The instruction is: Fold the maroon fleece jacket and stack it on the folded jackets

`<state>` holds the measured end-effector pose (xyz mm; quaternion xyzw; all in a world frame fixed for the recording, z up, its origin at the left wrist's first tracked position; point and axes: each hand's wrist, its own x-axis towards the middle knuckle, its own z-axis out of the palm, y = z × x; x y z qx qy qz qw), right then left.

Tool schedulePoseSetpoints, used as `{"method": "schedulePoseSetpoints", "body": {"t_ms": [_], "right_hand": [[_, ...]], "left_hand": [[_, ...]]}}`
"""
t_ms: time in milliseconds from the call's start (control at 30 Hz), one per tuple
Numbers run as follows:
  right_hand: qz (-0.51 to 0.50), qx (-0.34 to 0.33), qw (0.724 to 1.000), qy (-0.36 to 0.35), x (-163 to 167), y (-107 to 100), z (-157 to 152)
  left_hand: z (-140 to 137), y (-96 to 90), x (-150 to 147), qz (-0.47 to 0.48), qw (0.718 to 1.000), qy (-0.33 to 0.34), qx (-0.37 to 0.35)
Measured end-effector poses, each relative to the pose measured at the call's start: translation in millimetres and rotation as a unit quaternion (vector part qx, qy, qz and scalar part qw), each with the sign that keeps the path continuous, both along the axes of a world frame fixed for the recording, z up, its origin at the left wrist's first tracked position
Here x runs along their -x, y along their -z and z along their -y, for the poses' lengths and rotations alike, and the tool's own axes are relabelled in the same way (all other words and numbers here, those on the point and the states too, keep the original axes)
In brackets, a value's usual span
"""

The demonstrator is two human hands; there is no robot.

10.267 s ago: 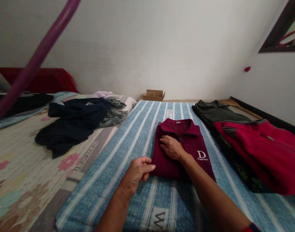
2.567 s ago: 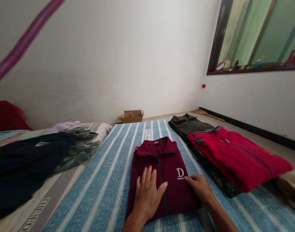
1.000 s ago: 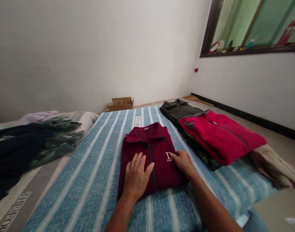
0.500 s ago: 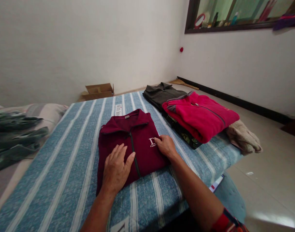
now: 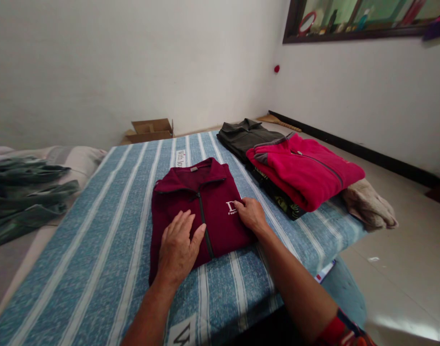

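A folded maroon zip jacket (image 5: pixel 180 201) lies front side up on the blue-and-white striped bed cover (image 5: pixel 108 216), its collar towards the far side. My left hand (image 5: pixel 179 245) rests flat on the lower left of its front, fingers stretched out and thumb apart, near the dark zip. At the right edge, beside the white lettering, my right hand (image 5: pixel 251 214) pinches the cloth with the thumb on top; its other fingers are partly hidden.
Right of the jacket, a folded pink fleece jacket (image 5: pixel 306 168) overlaps dark folded clothes (image 5: pixel 241 137). A beige garment (image 5: pixel 371 204) hangs at the bed's edge. Green clothing (image 5: pixel 29 192) lies on the left, and a cardboard box (image 5: pixel 151 129) stands by the wall.
The view has turned slightly, so the whole scene sits a little further right and higher. Both hands keep their places on the maroon jacket.
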<state>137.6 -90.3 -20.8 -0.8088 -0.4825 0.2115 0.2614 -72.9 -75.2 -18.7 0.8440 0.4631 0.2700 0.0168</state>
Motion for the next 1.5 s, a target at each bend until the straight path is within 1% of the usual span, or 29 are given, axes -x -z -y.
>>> {"method": "schedulePoseSetpoints", "body": {"t_ms": [233, 733, 1500], "right_hand": [[0.008, -0.001, 1.000, -0.001, -0.1, 0.7, 0.2], [0.022, 0.000, 1.000, 0.004, 0.6, 0.7, 1.0], [0.023, -0.008, 1.000, 0.006, 0.3, 1.9, 1.7]], "left_hand": [[1.3, 0.1, -0.4, -0.001, 1.000, -0.005, -0.003], [-1.3, 5.8, 0.8, -0.002, 0.999, 0.006, -0.041], [-2.7, 5.8, 0.5, -0.003, 0.999, 0.008, -0.037]]}}
